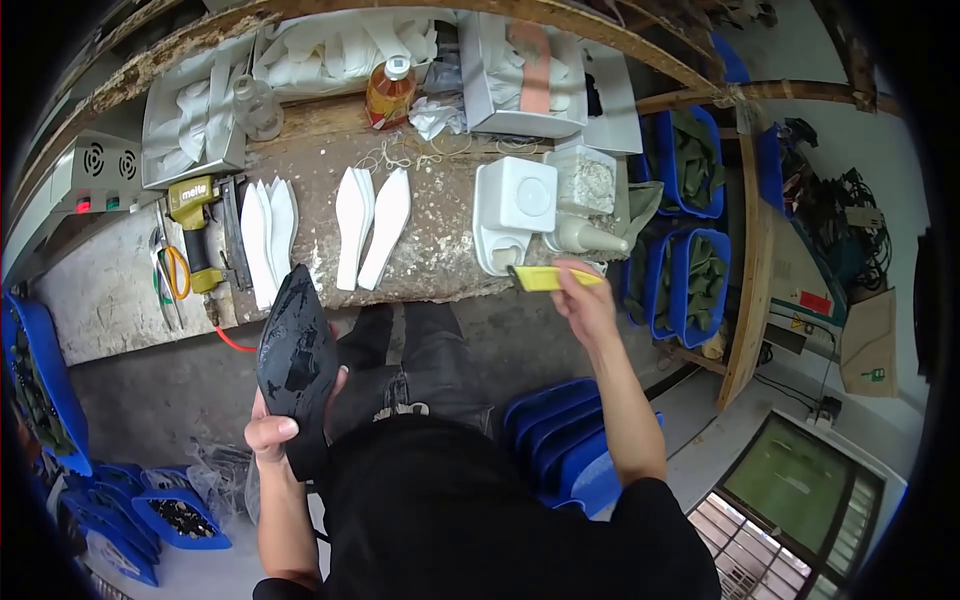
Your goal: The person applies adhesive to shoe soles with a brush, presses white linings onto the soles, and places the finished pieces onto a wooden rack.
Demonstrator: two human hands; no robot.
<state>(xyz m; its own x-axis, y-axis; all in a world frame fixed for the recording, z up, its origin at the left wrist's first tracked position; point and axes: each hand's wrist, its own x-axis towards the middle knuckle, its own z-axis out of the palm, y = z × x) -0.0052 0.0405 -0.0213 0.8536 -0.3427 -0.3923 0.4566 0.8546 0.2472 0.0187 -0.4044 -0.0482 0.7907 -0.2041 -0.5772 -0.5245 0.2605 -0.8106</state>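
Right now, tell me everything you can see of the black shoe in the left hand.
The black shoe is pointed, narrow at the toe and wider toward the rear. Its surface looks dull black with grey, shiny patches. It is tilted, toe aimed away at the workbench edge beside the white insoles; whether the tip touches the bench cannot be told. The left hand grips its rear end, thumb on the side. The right hand, holding a yellow tool, is apart from it.

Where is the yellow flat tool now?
In the head view, the yellow flat tool is pinched in the right hand, right of centre, at the front edge of the workbench, just below the white square container.
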